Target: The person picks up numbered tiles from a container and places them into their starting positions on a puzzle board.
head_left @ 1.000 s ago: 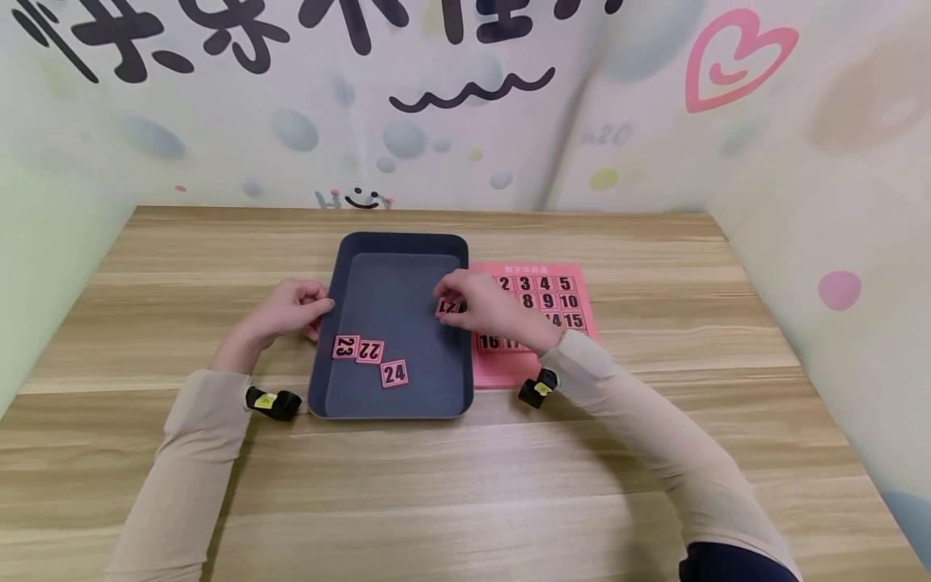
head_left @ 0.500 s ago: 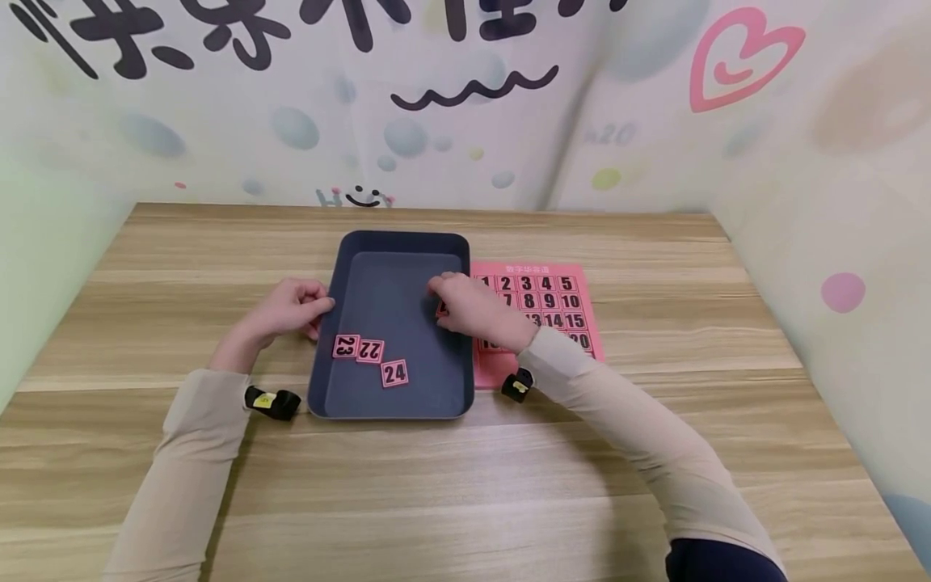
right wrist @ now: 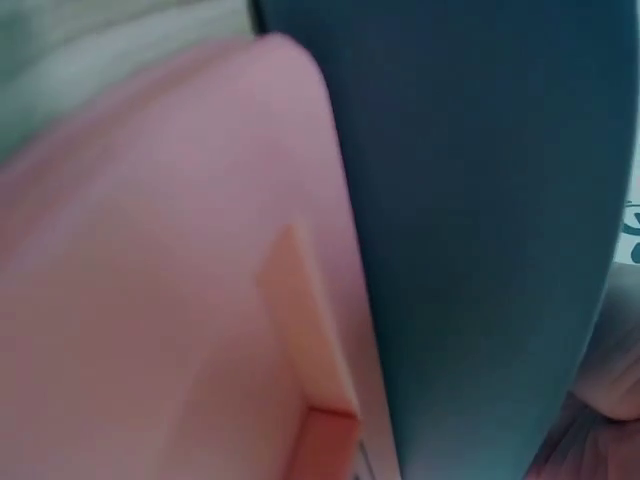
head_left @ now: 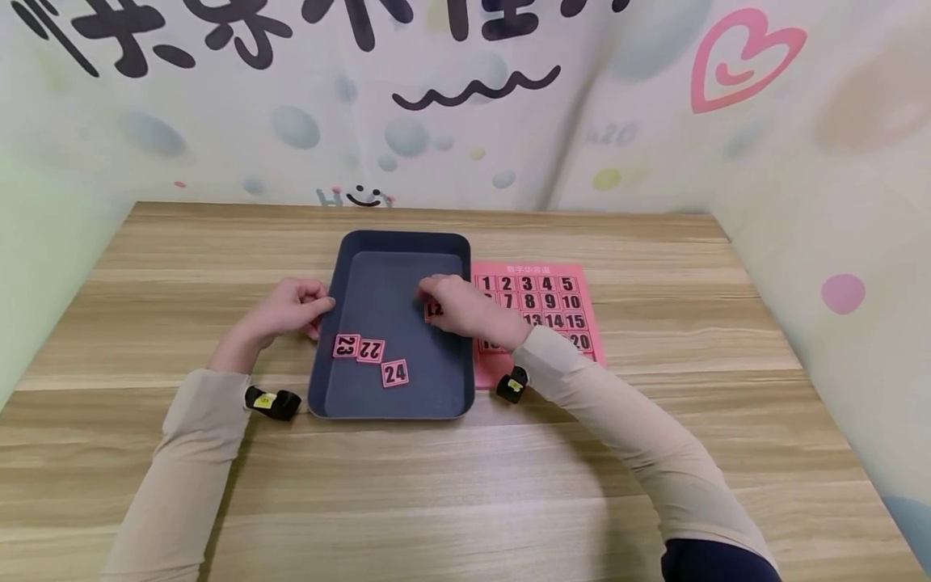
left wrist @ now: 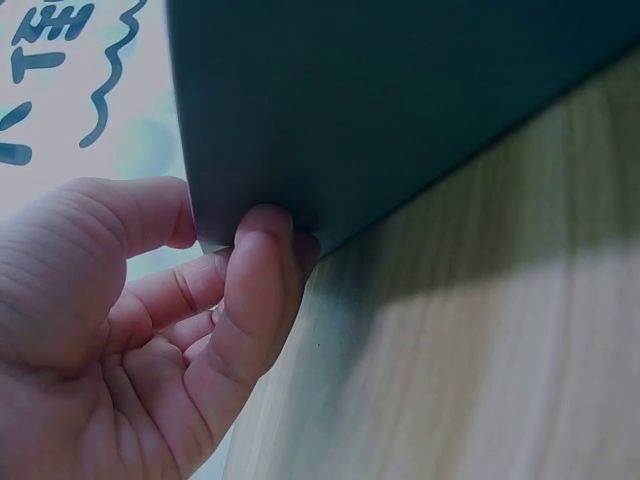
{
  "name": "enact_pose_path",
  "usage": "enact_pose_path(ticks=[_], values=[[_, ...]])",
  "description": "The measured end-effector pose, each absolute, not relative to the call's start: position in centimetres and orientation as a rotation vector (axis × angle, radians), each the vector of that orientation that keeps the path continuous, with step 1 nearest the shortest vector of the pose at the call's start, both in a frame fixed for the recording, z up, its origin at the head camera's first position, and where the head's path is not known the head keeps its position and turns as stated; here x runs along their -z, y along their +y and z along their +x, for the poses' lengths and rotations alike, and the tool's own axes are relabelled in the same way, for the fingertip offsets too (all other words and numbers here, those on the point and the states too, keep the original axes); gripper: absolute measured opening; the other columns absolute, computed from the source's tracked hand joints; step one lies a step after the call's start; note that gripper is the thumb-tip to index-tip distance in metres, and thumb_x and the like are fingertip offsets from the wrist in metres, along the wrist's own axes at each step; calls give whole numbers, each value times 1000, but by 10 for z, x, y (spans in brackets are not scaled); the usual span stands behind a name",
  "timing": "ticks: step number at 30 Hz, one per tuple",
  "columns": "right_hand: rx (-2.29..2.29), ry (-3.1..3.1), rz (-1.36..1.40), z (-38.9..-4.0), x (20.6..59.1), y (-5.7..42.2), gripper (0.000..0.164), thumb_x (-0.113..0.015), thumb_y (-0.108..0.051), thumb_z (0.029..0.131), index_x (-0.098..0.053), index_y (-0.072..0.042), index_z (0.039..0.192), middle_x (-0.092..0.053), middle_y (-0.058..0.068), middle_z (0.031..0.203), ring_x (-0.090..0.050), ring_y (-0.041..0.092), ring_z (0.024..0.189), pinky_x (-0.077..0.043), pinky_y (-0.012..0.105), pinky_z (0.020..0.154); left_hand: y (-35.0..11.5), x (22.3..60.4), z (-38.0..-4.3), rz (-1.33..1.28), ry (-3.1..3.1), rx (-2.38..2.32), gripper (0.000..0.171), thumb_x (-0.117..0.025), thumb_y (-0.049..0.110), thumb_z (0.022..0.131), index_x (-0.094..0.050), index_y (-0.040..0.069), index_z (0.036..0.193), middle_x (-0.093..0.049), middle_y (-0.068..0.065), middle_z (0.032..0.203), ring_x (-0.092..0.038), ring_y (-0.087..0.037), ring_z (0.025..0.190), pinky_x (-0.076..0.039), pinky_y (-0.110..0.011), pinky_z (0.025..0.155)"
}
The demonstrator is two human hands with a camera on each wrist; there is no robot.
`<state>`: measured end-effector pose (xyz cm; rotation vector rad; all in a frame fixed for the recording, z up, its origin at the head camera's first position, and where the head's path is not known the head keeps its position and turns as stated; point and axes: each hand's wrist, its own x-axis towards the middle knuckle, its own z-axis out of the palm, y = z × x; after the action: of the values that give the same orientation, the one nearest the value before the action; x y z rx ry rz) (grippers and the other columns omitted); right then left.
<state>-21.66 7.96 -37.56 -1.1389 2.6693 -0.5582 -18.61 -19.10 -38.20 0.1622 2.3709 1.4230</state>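
A dark blue-grey rectangular tray (head_left: 385, 279) lies on the table. My left hand (head_left: 289, 309) pinches its left rim; in the left wrist view the thumb is at the rim edge and the fingers (left wrist: 258, 290) are against the outer wall. Inside the tray, near its right side, my right hand (head_left: 471, 309) has thumb and fingertips around a pink number tile (head_left: 432, 310), which they partly cover. Three more pink tiles lie in the tray: 23 (head_left: 346, 346), 22 (head_left: 371, 351) and 24 (head_left: 395, 373). The right wrist view shows my right fingers (right wrist: 610, 360) beyond the tray wall.
Right of the tray, a pink number board (head_left: 538, 271) holds rows of black-numbered tiles, partly under my right forearm. The wooden table (head_left: 465, 493) extends to a printed wall (head_left: 465, 145) at the back. Each wrist wears a black strap camera (head_left: 273, 402).
My right hand has shifted slightly left, farther into the tray, and the number tile at its fingertips has moved left with it. The left hand and the other tiles have stayed put.
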Motion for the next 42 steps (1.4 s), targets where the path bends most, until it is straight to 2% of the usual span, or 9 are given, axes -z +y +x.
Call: enact_pose_path(ticks=[5,8,21,27,31,42], values=[[608,2665,-1157,-219,379,83,32,-70,-10,83,-60,1,112,-61,13,106,-56,20,95,-49,29,84,-190,381,-186,170,2370,-1425,20,-49,5,95,-50,-5,77,-56,-3,59,-58,-14,51,-53,-29,51],[575,2661,-1137,-220,379,84,33,-70,-13,84,-60,2,112,-62,13,106,-57,20,93,-49,30,83,-189,380,-186,181,2373,-1425,20,-49,4,94,-49,-5,76,-55,-3,59,-58,-14,51,-53,-29,51],[748,2621,-1164,-213,361,92,31,-70,-6,81,-63,3,110,-64,12,100,-58,20,88,-49,28,79,-188,379,-186,174,2375,-1414,20,-48,4,94,-50,-5,77,-55,-4,59,-58,-13,51,-53,-29,52],[904,2608,-1126,-203,348,113,33,-70,-5,80,-64,4,111,-64,12,104,-57,20,92,-48,30,82,-186,378,-186,170,2384,-1403,19,-47,4,94,-49,-5,78,-56,-4,60,-58,-13,51,-53,-29,52],[992,2608,-1133,-197,345,130,33,-69,-2,78,-64,5,110,-65,12,101,-57,20,86,-50,34,77,-186,377,-185,171,2388,-1404,19,-47,4,94,-49,-5,78,-56,-4,60,-58,-13,50,-53,-29,52],[1003,2690,-1119,-186,359,169,31,-71,-1,73,-65,2,104,-65,9,96,-58,19,85,-51,32,77,-187,376,-184,173,2406,-1389,18,-48,4,94,-50,-6,80,-56,-4,60,-58,-14,51,-54,-29,52]])
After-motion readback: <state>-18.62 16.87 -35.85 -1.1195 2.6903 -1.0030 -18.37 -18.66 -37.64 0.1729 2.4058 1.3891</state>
